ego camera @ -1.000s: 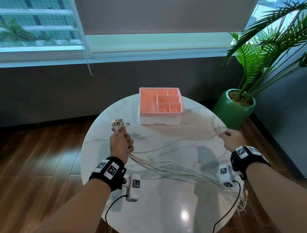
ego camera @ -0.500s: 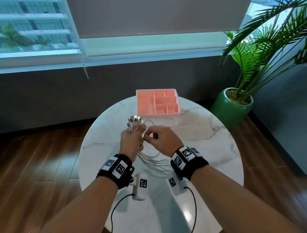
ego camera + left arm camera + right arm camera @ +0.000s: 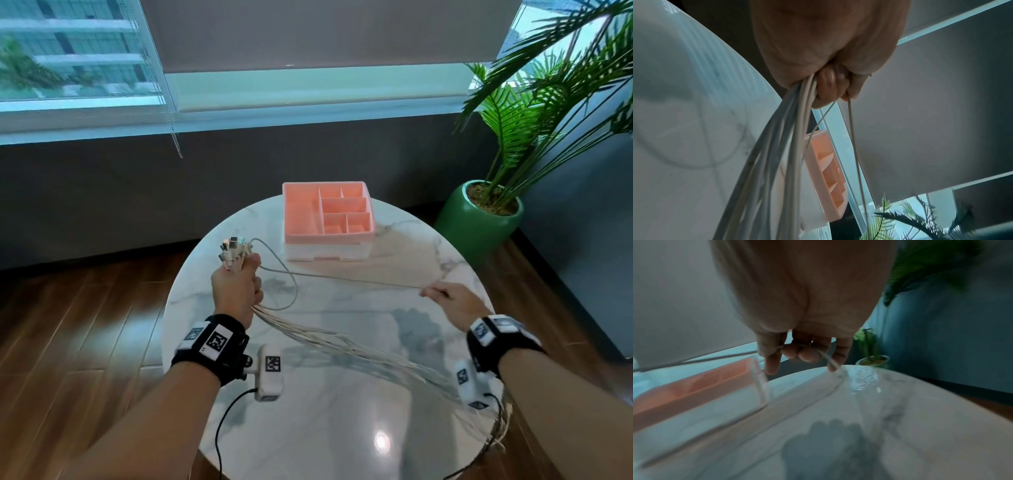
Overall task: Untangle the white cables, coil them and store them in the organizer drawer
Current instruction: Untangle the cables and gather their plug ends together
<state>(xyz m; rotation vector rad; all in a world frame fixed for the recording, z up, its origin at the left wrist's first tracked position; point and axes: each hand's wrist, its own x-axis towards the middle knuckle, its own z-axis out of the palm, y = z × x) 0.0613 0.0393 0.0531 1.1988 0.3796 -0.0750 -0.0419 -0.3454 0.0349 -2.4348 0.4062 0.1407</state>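
**One strand drawn clear**

While my left hand (image 3: 236, 291) clamps the white cables (image 3: 342, 342) by their plugs, anchoring them, my right hand (image 3: 452, 301) pinches one strand (image 3: 342, 279) taut above the table (image 3: 342, 428), near the organizer drawer (image 3: 327, 219), to free it.

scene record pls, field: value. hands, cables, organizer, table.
left hand: left hand grips the cable bundle just below the plugs, plugs pointing up
right hand: right hand pinches a single cable, drawn taut away from the left hand
bundle tails: trail across the table and over its near right edge
organizer: pink organizer at the table's far side, compartments empty, no cables stored
drawer: cannot tell whether open
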